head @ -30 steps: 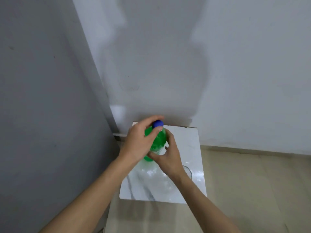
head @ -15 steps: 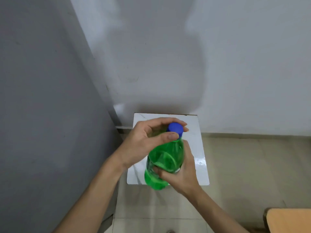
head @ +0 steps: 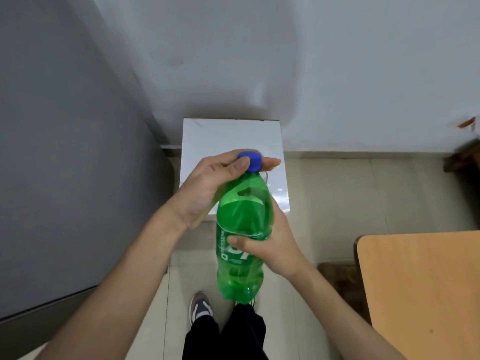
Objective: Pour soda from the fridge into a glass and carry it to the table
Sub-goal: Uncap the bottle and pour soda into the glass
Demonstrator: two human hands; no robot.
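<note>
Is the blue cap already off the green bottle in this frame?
No. The blue cap sits on the neck of the green bottle, pinched by the left hand, while the right hand grips the body.

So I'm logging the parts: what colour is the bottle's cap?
Blue, on the cap of the green bottle; head view.

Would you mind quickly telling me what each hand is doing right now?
Left hand: closed, fingers pinching the blue cap of the green soda bottle.
Right hand: closed around the bottle's middle, holding it up.
</note>
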